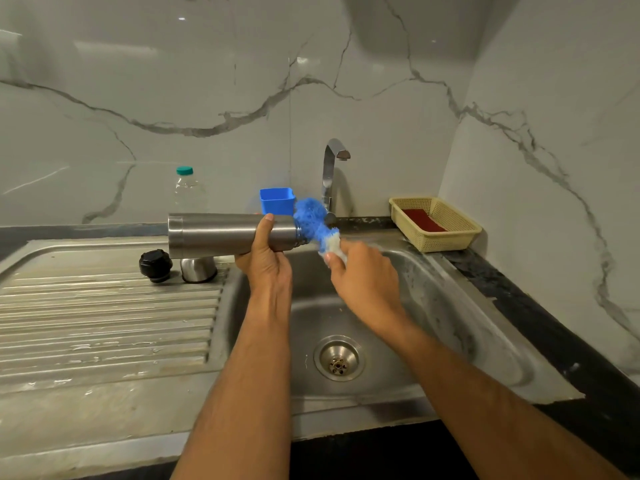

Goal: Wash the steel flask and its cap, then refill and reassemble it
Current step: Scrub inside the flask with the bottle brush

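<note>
Over the sink [450, 289], the left hand [268, 259] has its grip wrapped round the flask [221, 234], held level with its mouth facing right. The right hand [360, 275] pinches the handle of a blue brush [311, 218] whose head sits at the mouth. Wet steel may slip if the brush jams. Behind, on the drainboard [104, 306], stand the stopper [156, 266] and steel cup [198, 269].

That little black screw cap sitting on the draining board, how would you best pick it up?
Grip the black ribbed screw cap from above, fingers around its ridged rim. It stands apart from the steel cup beside it, so the top is free and the ridges aid grip.
</note>
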